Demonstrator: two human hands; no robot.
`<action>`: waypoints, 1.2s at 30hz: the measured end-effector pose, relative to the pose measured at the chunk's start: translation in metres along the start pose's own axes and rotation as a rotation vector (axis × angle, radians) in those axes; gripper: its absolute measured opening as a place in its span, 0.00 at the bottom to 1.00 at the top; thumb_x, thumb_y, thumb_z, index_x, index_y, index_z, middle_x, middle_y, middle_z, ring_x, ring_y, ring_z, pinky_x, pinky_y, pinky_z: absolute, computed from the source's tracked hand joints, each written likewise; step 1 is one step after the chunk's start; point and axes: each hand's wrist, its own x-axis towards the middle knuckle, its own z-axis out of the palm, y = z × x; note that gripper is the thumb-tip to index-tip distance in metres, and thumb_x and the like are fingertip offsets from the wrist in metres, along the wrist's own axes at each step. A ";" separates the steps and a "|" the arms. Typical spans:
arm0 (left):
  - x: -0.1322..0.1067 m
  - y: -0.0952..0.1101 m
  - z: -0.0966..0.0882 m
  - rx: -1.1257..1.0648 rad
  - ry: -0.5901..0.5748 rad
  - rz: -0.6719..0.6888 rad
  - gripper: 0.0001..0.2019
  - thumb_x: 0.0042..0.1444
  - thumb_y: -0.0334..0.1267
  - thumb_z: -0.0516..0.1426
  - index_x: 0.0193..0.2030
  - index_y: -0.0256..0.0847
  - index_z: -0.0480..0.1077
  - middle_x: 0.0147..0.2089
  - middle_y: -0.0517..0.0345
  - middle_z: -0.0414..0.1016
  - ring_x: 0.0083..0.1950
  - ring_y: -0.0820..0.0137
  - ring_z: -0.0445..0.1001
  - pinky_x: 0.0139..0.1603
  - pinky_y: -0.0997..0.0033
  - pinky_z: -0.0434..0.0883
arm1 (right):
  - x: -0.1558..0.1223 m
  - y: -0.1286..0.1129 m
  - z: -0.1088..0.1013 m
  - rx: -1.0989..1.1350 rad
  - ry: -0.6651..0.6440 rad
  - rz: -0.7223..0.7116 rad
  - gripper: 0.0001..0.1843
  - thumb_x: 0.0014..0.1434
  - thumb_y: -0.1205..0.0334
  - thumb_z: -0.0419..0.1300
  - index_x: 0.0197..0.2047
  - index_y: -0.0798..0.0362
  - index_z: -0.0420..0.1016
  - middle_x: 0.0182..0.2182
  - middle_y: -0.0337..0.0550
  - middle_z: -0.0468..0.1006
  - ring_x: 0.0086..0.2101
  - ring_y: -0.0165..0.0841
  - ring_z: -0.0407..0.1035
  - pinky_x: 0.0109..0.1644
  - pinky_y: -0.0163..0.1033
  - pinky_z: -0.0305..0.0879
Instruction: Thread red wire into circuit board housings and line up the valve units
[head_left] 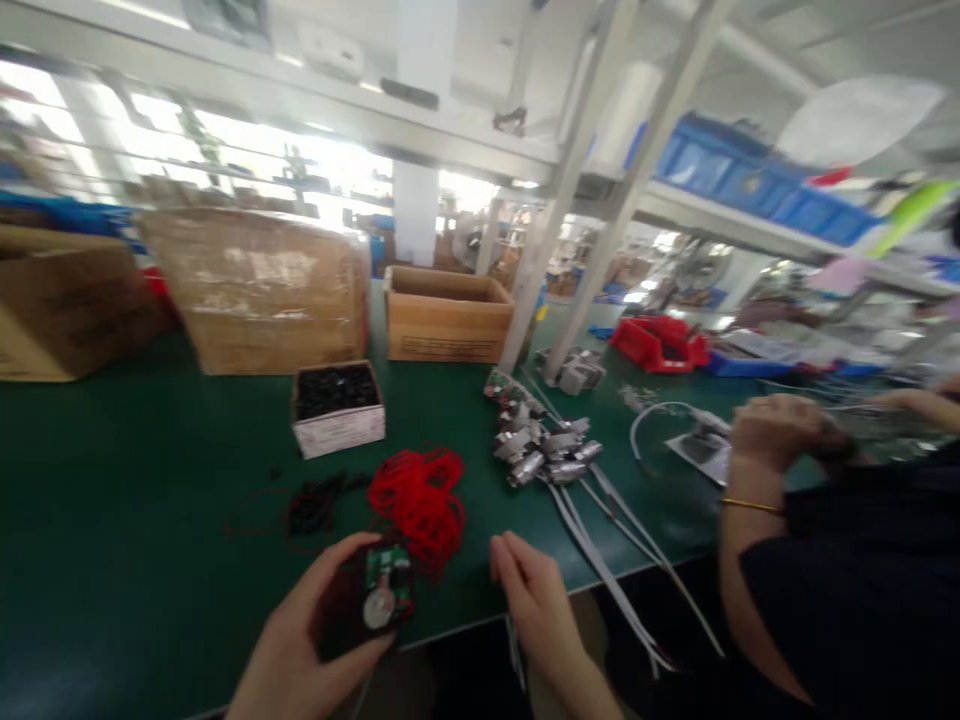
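Note:
My left hand (296,635) grips a small black housing with a green circuit board (388,572) showing in it, between thumb and fingers at the table's front edge. A round pale part sits on the board. To its right, my right hand (536,595) is closed, with the fingers curled together; whether anything is in them is hidden. A thin white cable (514,655) hangs below that hand. Just beyond my left hand lies a bundle of red wire (420,500), beside a small tangle of black wire (311,508).
Silver metal cylinders (551,455) with white cables lie right of centre. A small box of black parts (341,430) stands behind the wires, with cardboard boxes (450,330) further back. At right, a co-worker's arm (761,530) reaches over the table near a red bin (656,345).

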 end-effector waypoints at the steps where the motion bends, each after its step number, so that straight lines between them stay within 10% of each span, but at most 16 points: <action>1: -0.002 0.001 -0.005 -0.040 -0.012 -0.038 0.29 0.44 0.37 0.67 0.56 0.45 0.71 0.53 0.57 0.80 0.52 0.59 0.81 0.55 0.67 0.77 | 0.000 0.007 0.002 0.036 -0.004 0.012 0.35 0.69 0.32 0.42 0.23 0.52 0.58 0.19 0.35 0.59 0.22 0.27 0.55 0.26 0.33 0.49; 36: -0.013 -0.001 -0.009 -0.095 -0.158 -0.070 0.30 0.46 0.29 0.63 0.58 0.42 0.66 0.54 0.53 0.74 0.55 0.61 0.74 0.55 0.66 0.70 | -0.012 0.016 0.014 -0.091 0.171 -0.154 0.28 0.71 0.48 0.51 0.22 0.54 0.64 0.18 0.34 0.62 0.19 0.25 0.60 0.24 0.29 0.57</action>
